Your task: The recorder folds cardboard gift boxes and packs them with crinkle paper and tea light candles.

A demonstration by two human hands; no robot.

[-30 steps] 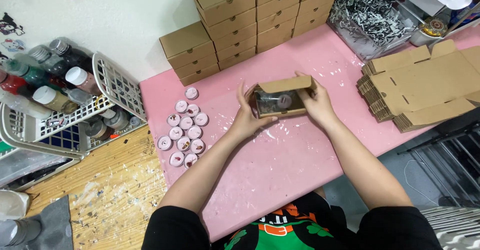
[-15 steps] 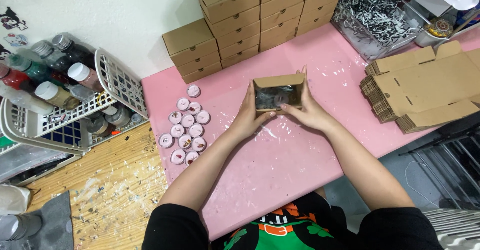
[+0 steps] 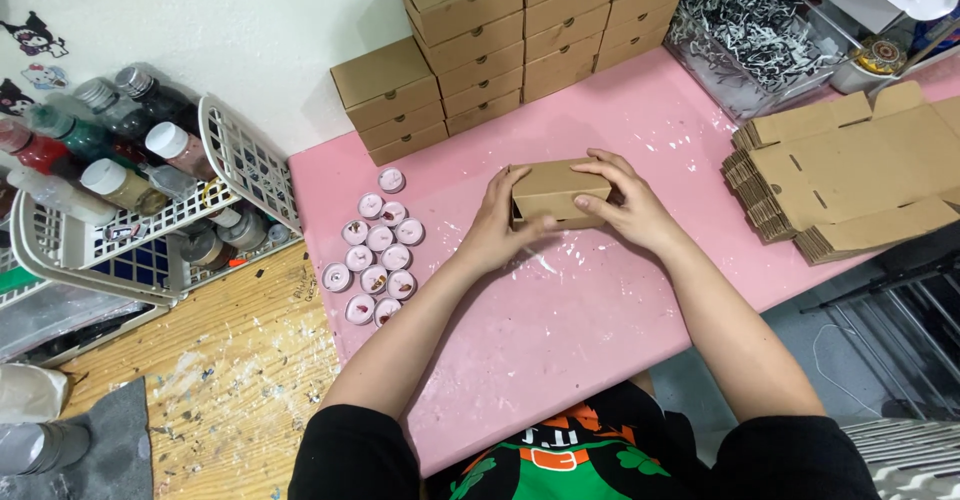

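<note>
Nearest, black sleeves and bare forearms over the pink table [image 3: 560, 360]. Further out, left hand [image 3: 497, 228] and right hand [image 3: 630, 210] clamped on a small brown cardboard box [image 3: 558, 192], lid down, held just above the pink top near its middle. Left fingers pressed to the box's left end, thumb under the front edge; right fingers spread over the top and right end. Left of the hands, a cluster of small round tealight candles [image 3: 375, 258] on the pink surface, well apart from the box. Beyond those, white wire baskets [image 3: 240, 165] with paint bottles. Right, a pile of flat unfolded cartons [image 3: 850, 175]. Farthest, stacked closed brown boxes [image 3: 500, 40] against the wall, beside a clear bin of shredded paper [image 3: 750, 20].
</note>
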